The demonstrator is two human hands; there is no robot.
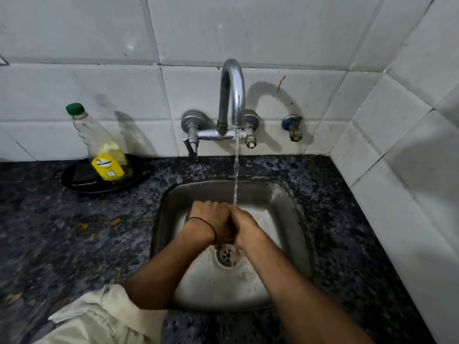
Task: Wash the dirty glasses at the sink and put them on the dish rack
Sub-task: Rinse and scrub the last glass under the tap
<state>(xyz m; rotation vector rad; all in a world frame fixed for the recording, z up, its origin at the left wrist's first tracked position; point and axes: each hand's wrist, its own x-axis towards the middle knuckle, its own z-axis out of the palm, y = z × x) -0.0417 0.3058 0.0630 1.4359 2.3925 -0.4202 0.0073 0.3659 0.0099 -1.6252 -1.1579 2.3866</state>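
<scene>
Counter: inset sink, perhaps a black plate.

We can read only one piece of print: a yellow label on the clear bottle, which stands well to the left of and beyond the left hand and right hand pressed together. Its dark capitals look like "SAVEMORE", but the middle letters are blurred. We cannot read the smaller marks beneath.

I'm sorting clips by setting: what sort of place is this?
Likely a home kitchen: a steel sink in a granite counter, a running tap on a tiled wall, and a soap bottle.
</scene>
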